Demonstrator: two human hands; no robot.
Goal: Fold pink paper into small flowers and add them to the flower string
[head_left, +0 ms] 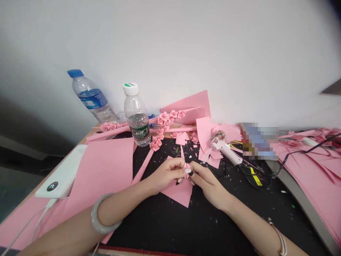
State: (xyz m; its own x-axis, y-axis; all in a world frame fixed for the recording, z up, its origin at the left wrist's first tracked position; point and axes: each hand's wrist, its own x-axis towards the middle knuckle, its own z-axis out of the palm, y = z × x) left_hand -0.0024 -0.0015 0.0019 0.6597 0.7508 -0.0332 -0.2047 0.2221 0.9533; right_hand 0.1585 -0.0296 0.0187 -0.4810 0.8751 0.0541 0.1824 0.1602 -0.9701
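Note:
Between my fingertips is a small folded pink paper flower (187, 166). My left hand (166, 175) pinches it from the left, thumb on top. From the right, the fingers of my right hand (209, 183) close on its other side. Part of the flower is hidden behind the fingers. Under my hands a flat piece of pink paper (181, 193) lies on the black mat (213, 227). Pink paper stems with clustered flowers (156, 143) lie just beyond my left hand. A white hot glue gun (226, 151) rests on its side beyond my right hand.
Two plastic bottles, one with a green label (140, 129) and one blue-labelled (93, 99), stand near the wall. A white power bank (60, 174) with a cable and a large pink sheet (106, 163) lie left. At right are a black cord (283, 161) and stacked pink sheets (317, 185).

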